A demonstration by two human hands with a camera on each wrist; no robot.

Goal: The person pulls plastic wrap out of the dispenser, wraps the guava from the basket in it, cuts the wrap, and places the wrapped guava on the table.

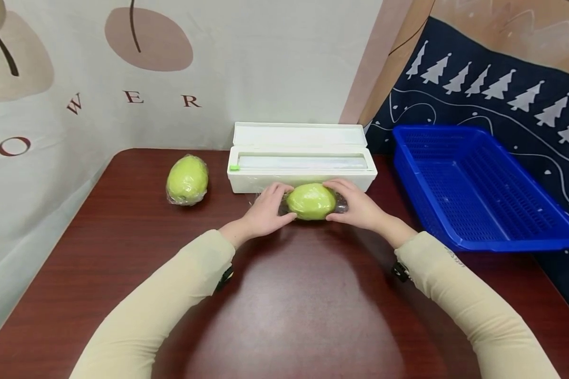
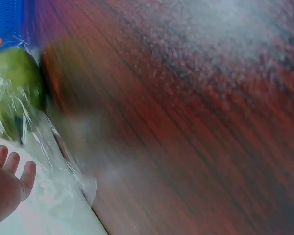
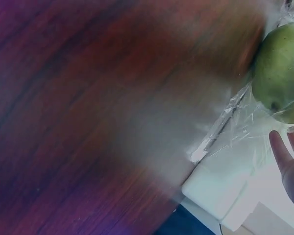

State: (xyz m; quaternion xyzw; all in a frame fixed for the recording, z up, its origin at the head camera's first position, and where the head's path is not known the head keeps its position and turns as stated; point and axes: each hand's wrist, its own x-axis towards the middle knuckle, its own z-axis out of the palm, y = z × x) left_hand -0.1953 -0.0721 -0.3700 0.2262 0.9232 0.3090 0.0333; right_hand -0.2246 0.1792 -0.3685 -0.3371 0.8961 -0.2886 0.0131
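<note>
Clearance: tabletop (image 1: 303, 316) on wearer's side of L hand (image 1: 267, 209) & R hand (image 1: 357, 205), free passage. Obst.: wrapped fruit (image 1: 311, 201) btwn hands; white box (image 1: 302, 176) immed. beyond; blue basket (image 1: 479, 173) R of R hand; 2nd fruit (image 1: 187, 180) L of L hand, w/ gap.

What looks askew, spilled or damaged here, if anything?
Nothing spilled or damaged shows. Slightly untidy: loose clear film trails beside the nearer green fruit, and the blue basket seems to overhang the table's right edge.

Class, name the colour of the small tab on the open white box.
The small tab is bright green; it shows best in the head view.
</note>
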